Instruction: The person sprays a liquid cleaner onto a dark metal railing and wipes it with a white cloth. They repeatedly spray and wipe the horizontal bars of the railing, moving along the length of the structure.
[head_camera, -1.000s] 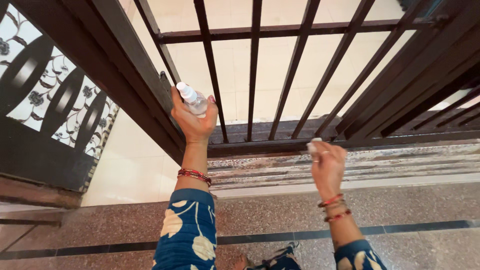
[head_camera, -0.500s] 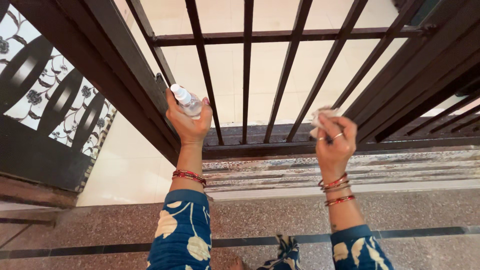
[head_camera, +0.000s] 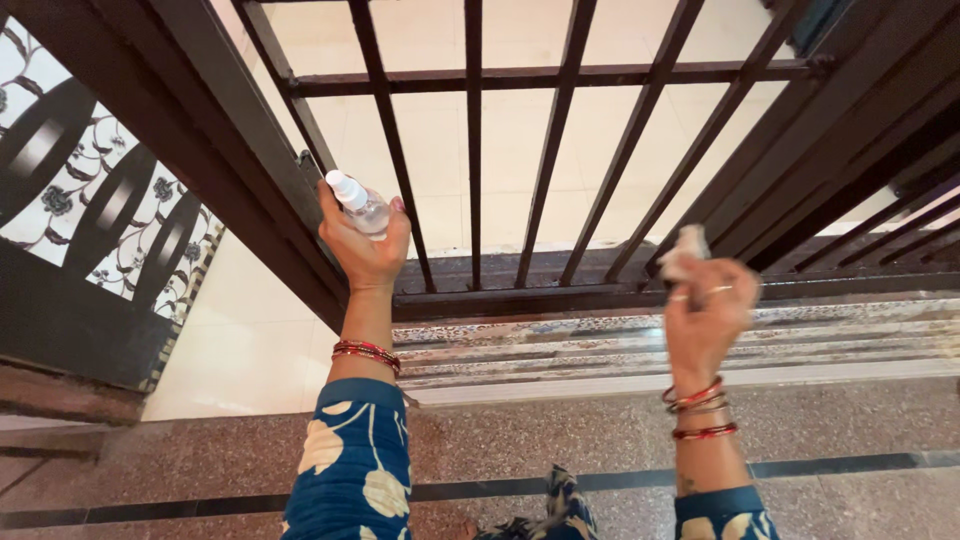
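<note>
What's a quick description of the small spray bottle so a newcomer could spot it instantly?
Start at the dark metal barred gate that fills the upper frame, then go to its left edge. There the person's left hand is raised, gripping a small clear plastic spray bottle with a white nozzle. It is the only see-through thing here; the right hand holds a crumpled pale cloth instead.

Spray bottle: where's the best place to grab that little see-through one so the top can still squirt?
Hold the spray bottle around its clear round body, below the white nozzle, coming from the back. That is how the left hand has it: fingers wrapped round the sides, nozzle sticking out on top towards the gate bars. The body is the widest part, so the grip probably sits firm there. The right hand holds a crumpled cloth.
</note>
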